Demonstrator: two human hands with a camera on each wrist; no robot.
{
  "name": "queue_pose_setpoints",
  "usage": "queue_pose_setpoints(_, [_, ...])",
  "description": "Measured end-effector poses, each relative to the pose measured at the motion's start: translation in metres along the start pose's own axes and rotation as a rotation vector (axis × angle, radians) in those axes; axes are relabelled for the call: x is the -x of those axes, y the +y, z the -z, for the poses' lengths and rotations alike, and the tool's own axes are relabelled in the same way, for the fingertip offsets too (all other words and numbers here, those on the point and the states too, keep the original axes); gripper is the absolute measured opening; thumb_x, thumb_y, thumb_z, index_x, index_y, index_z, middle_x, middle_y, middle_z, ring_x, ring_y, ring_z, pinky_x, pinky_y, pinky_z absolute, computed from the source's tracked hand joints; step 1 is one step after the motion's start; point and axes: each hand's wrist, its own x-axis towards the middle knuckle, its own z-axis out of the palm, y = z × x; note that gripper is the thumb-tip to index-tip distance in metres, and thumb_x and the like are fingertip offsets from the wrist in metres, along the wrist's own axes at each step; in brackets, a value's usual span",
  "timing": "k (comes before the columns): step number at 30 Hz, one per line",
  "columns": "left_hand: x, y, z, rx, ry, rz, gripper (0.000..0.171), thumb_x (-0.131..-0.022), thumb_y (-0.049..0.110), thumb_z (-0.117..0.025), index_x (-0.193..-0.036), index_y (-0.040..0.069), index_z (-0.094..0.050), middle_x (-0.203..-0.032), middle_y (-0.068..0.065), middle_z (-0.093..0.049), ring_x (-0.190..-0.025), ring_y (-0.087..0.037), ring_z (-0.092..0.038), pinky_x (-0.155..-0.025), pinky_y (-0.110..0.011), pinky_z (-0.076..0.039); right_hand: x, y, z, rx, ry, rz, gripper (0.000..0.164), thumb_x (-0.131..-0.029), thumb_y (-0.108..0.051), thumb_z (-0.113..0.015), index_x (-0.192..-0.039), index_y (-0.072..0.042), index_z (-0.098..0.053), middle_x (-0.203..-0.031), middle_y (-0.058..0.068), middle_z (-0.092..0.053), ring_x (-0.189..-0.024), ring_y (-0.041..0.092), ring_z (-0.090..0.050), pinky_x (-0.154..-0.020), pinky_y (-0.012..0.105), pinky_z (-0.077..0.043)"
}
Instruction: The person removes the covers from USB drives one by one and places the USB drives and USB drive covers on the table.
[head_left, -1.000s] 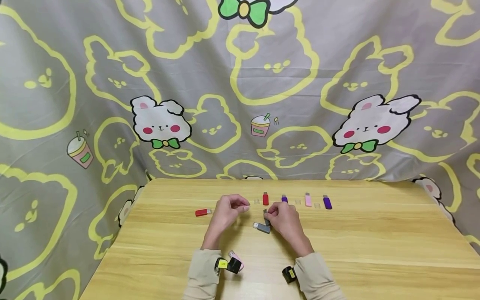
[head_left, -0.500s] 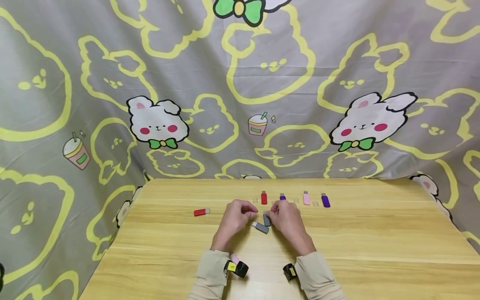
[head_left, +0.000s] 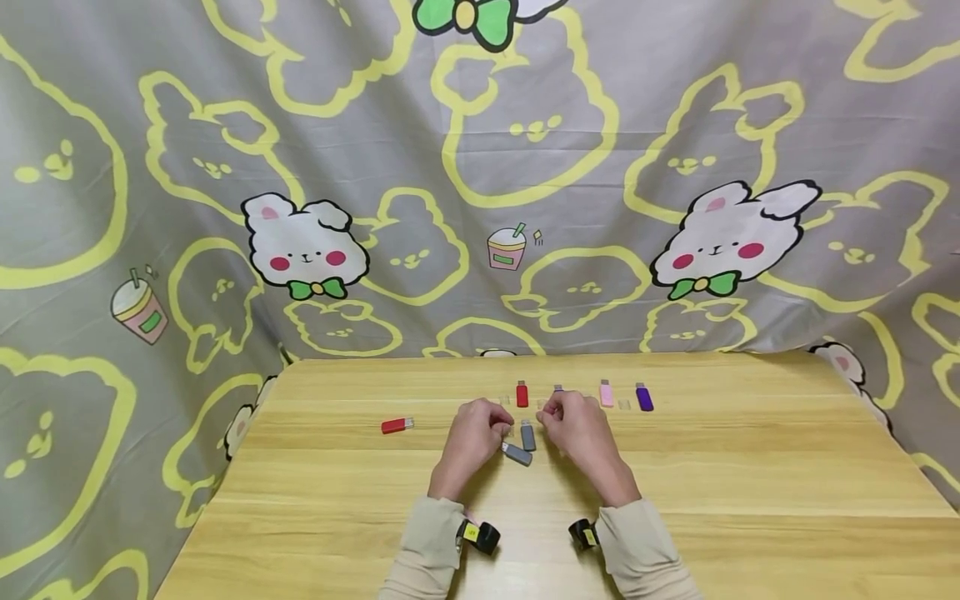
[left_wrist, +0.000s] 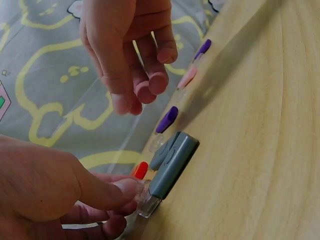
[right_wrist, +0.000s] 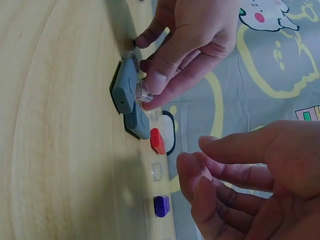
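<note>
Right hand [head_left: 581, 433] has come away from the farther grey stick [head_left: 528, 436], which it was touching half a second ago; its fingers are loosely bent, holding nothing, thumb and fingertips close together. Left hand [head_left: 472, 433] has moved in toward the grey sticks since a second ago, its thumb and finger pinched together.

Behind everything hangs a grey curtain [head_left: 528, 167] printed with yellow outlines and white rabbits, unchanged. Before it spreads the pale wooden surface [head_left: 750, 483]. Beige sleeves [head_left: 652, 550] cover the forearms. By the left one, a black wrist camera [head_left: 487, 538] now hides nearly all of the nearest pink stick [head_left: 471, 517], which showed more plainly a second ago.

Among the USB sticks, the farther grey one now lies uncovered, plug pointing away from the person, with the nearer grey stick [head_left: 517, 454] aslant by its near end. One red stick [head_left: 393, 426] lies well to the left. The back row keeps its order: red [head_left: 522, 396], purple [right_wrist: 161, 206] partly hidden from the head view by the right hand, pink [head_left: 606, 394], purple [head_left: 644, 397].

Smallest are the clear caps [head_left: 625, 405] in that row, and the clear cap [right_wrist: 144, 92] that the left hand grips, just beside the nearer grey stick's plug.
</note>
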Motion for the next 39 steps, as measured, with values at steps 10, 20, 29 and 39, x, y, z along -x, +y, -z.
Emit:
queue_pose_setpoints(10, [0.0, -0.005, 0.016, 0.112, 0.014, 0.0, 0.006, -0.095, 0.002, -0.071, -0.097, 0.003, -0.077, -0.085, -0.002, -0.07, -0.074, -0.012, -0.06, -0.066, -0.027, -0.051, 0.003, -0.009, -0.001, 0.042, -0.063, 0.039, 0.01, -0.091, -0.006, -0.077, -0.082, -0.007, -0.071, -0.067, -0.002, -0.061, -0.054, 0.011, -0.052, -0.052, 0.028, -0.043])
queue_pose_setpoints(20, [0.005, -0.013, 0.059, 0.203, 0.137, 0.057, 0.01, -0.098, 0.008, -0.07, -0.103, 0.004, -0.078, -0.096, -0.005, -0.074, -0.085, -0.023, -0.065, -0.072, -0.035, -0.053, 0.015, -0.033, -0.017, 0.185, -0.135, 0.268, 0.007, -0.085, -0.004, -0.08, -0.083, -0.007, -0.075, -0.077, -0.002, -0.067, -0.068, 0.012, -0.058, -0.062, 0.033, -0.051])
queue_pose_setpoints(29, [0.007, -0.017, 0.07, 0.199, 0.164, 0.068, 0.01, -0.098, 0.009, -0.07, -0.101, 0.006, -0.079, -0.095, -0.004, -0.075, -0.086, -0.024, -0.067, -0.071, -0.035, -0.052, 0.023, -0.035, -0.03, 0.265, -0.135, 0.292, 0.023, -0.084, 0.0, -0.081, -0.067, -0.011, -0.069, -0.069, -0.004, -0.063, -0.058, 0.009, -0.05, -0.052, 0.029, -0.045])
queue_pose_setpoints(39, [0.008, -0.016, 0.071, 0.206, 0.124, 0.063, 0.01, -0.098, 0.009, -0.07, -0.101, 0.004, -0.078, -0.095, -0.005, -0.075, -0.089, -0.026, -0.067, -0.072, -0.034, -0.053, 0.025, -0.037, -0.035, 0.276, -0.095, 0.284, 0.028, -0.083, 0.004, -0.078, -0.064, -0.011, -0.065, -0.065, -0.002, -0.06, -0.056, 0.011, -0.049, -0.049, 0.028, -0.044])
